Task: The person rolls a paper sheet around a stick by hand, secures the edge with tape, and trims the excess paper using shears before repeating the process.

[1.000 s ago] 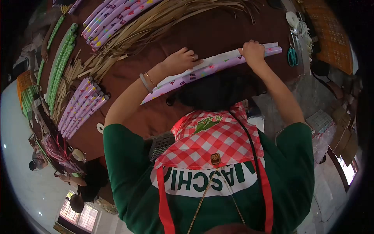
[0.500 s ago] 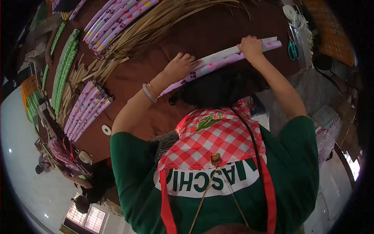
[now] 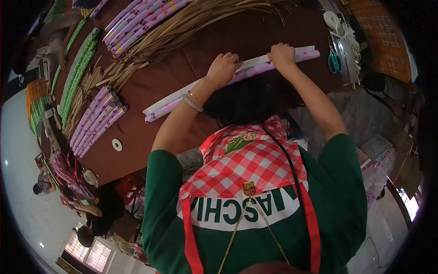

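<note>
A long tube wrapped in pink-lilac patterned paper [image 3: 255, 69] lies slantwise across the brown-covered table, with a strip of the paper's white underside [image 3: 171, 97] showing along its far side. My left hand [image 3: 222, 70], with bangles at the wrist, grips the tube near its middle, fingers curled over the white edge. Further right, my right hand [image 3: 283, 56] is closed over the same tube, its fingers bent round the far side. Both palms and the tube beneath them are hidden.
Finished-looking patterned tubes [image 3: 98, 121] lie in a bundle at left, near a tape roll [image 3: 117, 144]. Dried strips [image 3: 178, 34] and more pink tubes [image 3: 137, 23] lie beyond. Teal-handled scissors [image 3: 334, 62] are at right. Green tubes [image 3: 80, 73] and another person [image 3: 102, 214] are at left.
My left hand has moved closer to my right hand along the tube. The tube's left end now shows, with more white paper visible along it. The view has shifted slightly.
</note>
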Motion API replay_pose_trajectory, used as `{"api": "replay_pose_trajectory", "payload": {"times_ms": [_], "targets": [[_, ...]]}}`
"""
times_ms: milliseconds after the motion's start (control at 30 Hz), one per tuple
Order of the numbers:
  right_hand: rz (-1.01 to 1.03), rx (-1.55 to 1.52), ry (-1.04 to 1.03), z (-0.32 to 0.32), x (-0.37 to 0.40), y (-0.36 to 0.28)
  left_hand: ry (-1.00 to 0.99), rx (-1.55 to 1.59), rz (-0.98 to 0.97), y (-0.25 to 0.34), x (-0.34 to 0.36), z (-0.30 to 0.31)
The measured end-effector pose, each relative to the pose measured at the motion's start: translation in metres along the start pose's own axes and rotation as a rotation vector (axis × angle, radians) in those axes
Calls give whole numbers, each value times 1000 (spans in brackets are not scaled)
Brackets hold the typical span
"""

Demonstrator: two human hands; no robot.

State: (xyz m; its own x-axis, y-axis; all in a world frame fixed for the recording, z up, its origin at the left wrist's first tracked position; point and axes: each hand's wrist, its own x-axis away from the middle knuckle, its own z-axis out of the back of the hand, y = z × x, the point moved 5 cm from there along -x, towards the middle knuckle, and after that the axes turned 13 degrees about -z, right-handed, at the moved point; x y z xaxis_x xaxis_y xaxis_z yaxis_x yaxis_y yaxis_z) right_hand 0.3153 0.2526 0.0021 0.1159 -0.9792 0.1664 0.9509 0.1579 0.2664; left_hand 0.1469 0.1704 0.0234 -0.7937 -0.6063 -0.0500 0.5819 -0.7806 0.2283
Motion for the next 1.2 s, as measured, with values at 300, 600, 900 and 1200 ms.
{"api": "replay_pose_trajectory", "payload": {"times_ms": [300, 600, 900, 1200], "targets": [[-21, 4, 2, 0, -4, -4, 8, -192, -149, -2, -12, -1], [-5, -14, -139, 7, -3, -6, -148, -157, -35, 1, 15, 4], [27, -32, -19, 1, 0, -3, 39, 253, 95, 8, -64, -5], [127, 53, 108, -4, -1, 1, 37, 439, 206, 6, -84, -38]]}}
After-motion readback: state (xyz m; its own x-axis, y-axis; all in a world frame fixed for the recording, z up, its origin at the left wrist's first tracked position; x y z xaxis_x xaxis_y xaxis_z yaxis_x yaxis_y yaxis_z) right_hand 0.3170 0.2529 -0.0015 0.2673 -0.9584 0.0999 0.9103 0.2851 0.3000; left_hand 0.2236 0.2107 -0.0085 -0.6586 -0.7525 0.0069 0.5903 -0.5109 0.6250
